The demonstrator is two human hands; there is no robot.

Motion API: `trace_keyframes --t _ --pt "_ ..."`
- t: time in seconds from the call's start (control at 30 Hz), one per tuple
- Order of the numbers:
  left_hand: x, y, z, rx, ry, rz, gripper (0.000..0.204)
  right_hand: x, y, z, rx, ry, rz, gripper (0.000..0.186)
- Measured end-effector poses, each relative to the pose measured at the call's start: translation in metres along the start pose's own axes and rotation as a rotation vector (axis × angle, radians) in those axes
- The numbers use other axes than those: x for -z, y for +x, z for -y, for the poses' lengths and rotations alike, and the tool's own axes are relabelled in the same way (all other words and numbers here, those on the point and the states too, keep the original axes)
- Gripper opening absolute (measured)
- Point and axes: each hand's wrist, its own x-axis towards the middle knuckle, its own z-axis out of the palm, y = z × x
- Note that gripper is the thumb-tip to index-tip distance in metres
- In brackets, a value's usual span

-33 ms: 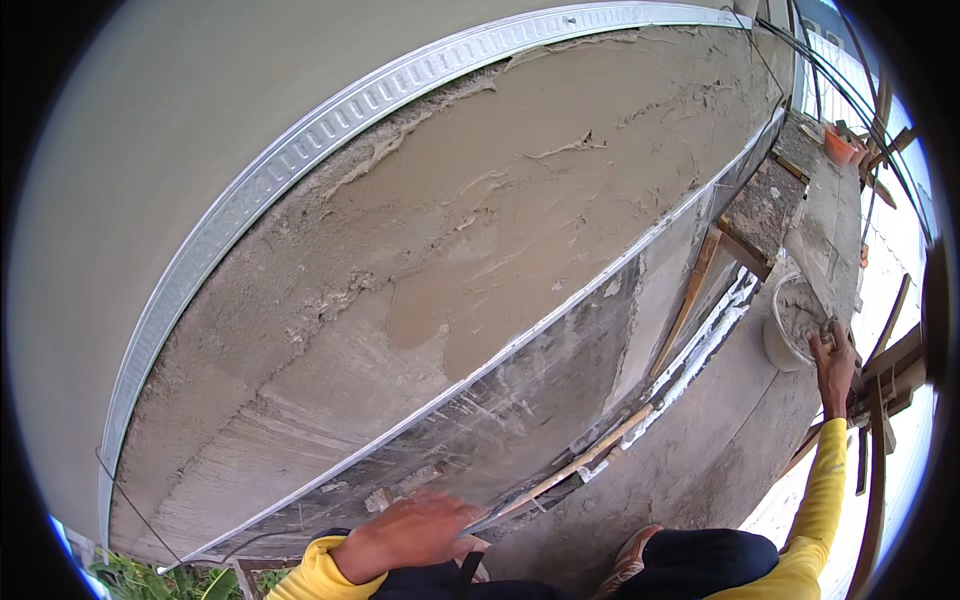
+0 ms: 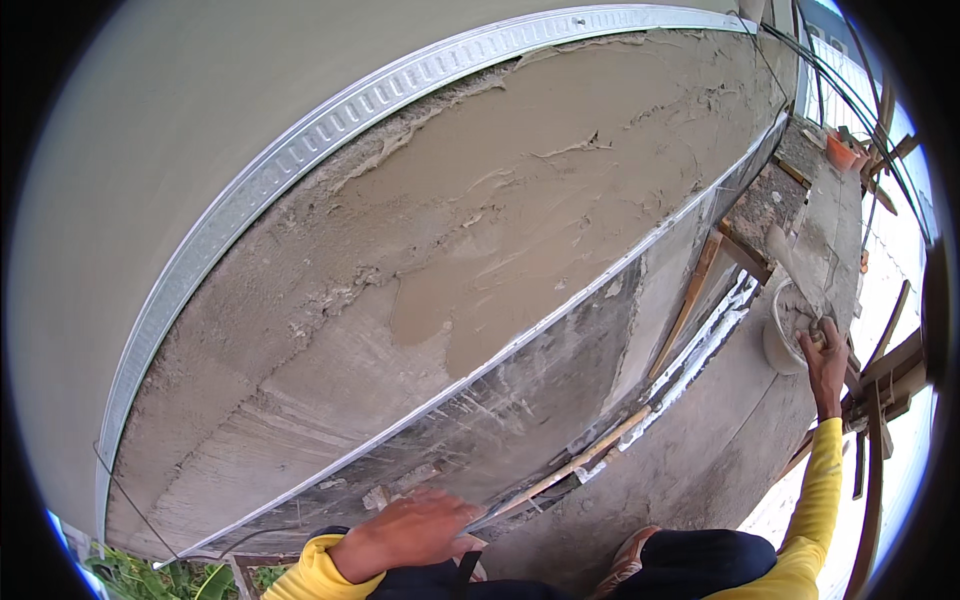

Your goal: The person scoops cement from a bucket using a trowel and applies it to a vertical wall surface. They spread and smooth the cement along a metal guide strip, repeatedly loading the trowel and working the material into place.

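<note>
At the right, my right hand [image 2: 826, 355] grips the handle of a trowel [image 2: 797, 268]. Its flat metal blade points away from me, over the far rim of a whitish bucket [image 2: 778, 345]. Grey mortar [image 2: 790, 308] shows inside the bucket, partly covered by the blade and my hand. Low in the middle, my left hand [image 2: 415, 530] is turned back-up above my legs. Its fingers are stretched out and a little blurred, and I see nothing held in them. Wet mortar [image 2: 530, 190] coats part of the wall [image 2: 330, 380] in front of me.
A perforated metal strip [image 2: 265, 180] curves along the wall's upper edge, and a straight pale strip [image 2: 480, 372] runs below. Planks [image 2: 700, 440] lie underfoot. An orange container [image 2: 840, 152] stands farther off. Wooden poles [image 2: 885, 385] and dark cables [image 2: 850, 95] line the right side.
The trowel blade has swung leftward over the bucket, and my right hand has shifted slightly left with it. My left hand stays almost where it was.
</note>
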Motion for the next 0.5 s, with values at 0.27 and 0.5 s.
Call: trace_keyframes --t 0.27,0.5 --pt "0.003 -0.019 -0.019 0.018 -0.037 -0.014 0.056 -0.114 0.02 0.283 0.788 0.341 0.509 0.039" --pt "-0.004 -0.056 -0.013 0.047 -0.007 -0.165 0.054 -0.166 0.068 0.303 0.554 0.354 0.647 0.046"
